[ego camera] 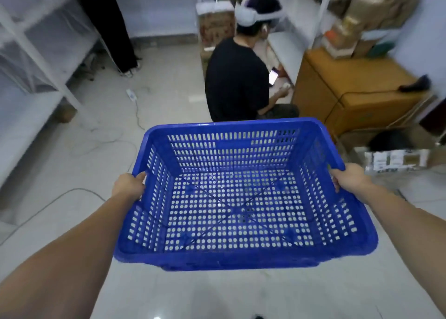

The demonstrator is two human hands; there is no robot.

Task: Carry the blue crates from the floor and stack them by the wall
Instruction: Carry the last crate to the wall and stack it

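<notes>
An empty blue perforated crate [239, 210] hangs in the air in front of me, above the white tiled floor, its open top facing up. My left hand [129, 186] grips the rim of its left side. On the opposite rim my right hand [351, 180] is closed. Both arms reach forward from the bottom corners of the view. I see no other blue crate and no stack in the frame.
A person in a black shirt [237, 80] crouches just beyond the crate, holding a phone. White shelving [36, 60] lines the left side. A wooden cabinet [350, 94] and cartons stand at the right. Cables [101, 145] trail over the floor at left.
</notes>
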